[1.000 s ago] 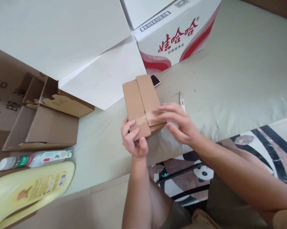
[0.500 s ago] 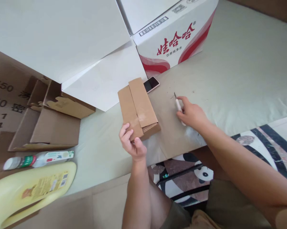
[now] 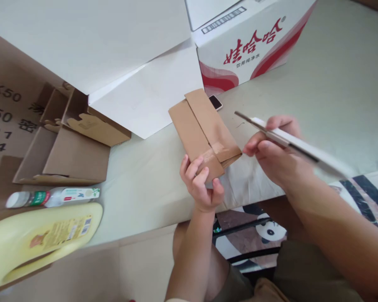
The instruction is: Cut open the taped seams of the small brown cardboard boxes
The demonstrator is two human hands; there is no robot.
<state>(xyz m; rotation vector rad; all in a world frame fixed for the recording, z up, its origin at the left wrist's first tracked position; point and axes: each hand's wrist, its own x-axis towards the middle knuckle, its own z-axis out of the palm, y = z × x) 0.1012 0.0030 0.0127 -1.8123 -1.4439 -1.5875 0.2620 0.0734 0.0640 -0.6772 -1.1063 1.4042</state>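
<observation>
My left hand (image 3: 201, 184) grips the near left corner of a small brown cardboard box (image 3: 204, 126), fingers over its top and thumb at the near end. The box is tilted; its top flaps meet at a seam, with clear tape near the close end. My right hand (image 3: 280, 153) is closed around a white utility knife (image 3: 278, 136), slightly blurred, with the blade end pointing left toward the box. Blade and box are apart. Fingers of my right hand are close to the box's right corner.
Behind the box lies a phone (image 3: 215, 102), partly hidden. A white-and-red carton (image 3: 248, 58) and a large white box (image 3: 97, 37) stand at the back. At left are open cardboard boxes (image 3: 78, 155), a plastic bottle (image 3: 53, 198) and a yellow jug (image 3: 44, 239).
My right hand has lifted the knife off the table, up and closer to the camera, turning it more level. The small box, still in my left hand, has tilted. The view has shifted.
</observation>
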